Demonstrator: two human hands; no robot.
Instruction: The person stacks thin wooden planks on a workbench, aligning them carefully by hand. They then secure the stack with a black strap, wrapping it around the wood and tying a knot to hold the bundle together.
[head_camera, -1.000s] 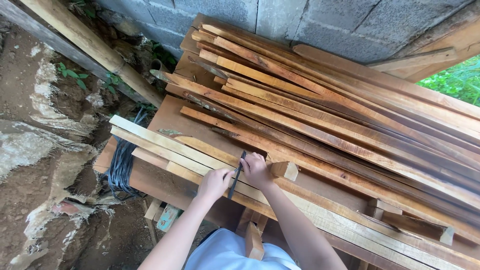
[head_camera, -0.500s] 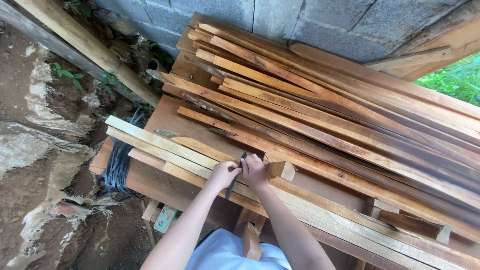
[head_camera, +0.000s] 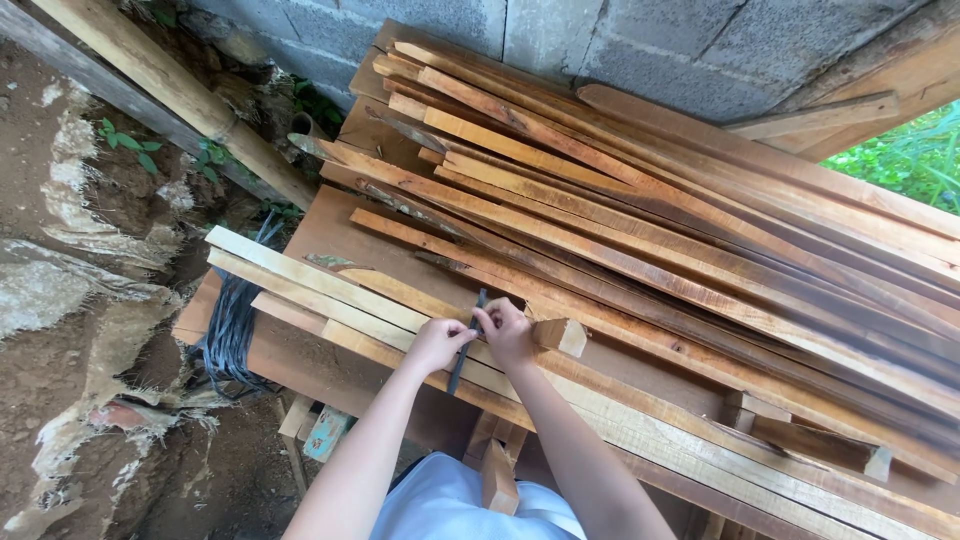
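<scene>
A thin dark flat tool (head_camera: 466, 345), like a file or blade, lies across pale wooden slats (head_camera: 300, 280) on a brown workbench (head_camera: 330, 225). My left hand (head_camera: 437, 344) pinches its near part. My right hand (head_camera: 507, 333) presses on its far part from the right. Both hands rest on the slats, close together. A small wooden block (head_camera: 562, 336) sits just right of my right hand.
A big pile of long reddish wooden strips (head_camera: 650, 220) covers the bench's far and right side, against a grey block wall (head_camera: 600, 40). A bundle of dark cords (head_camera: 235, 325) hangs at the bench's left end. A thick bamboo pole (head_camera: 180, 95) leans at upper left over bare earth.
My left hand has moved up along the tool toward my right hand, and the view has drifted slightly. The tool stays across the slats.
</scene>
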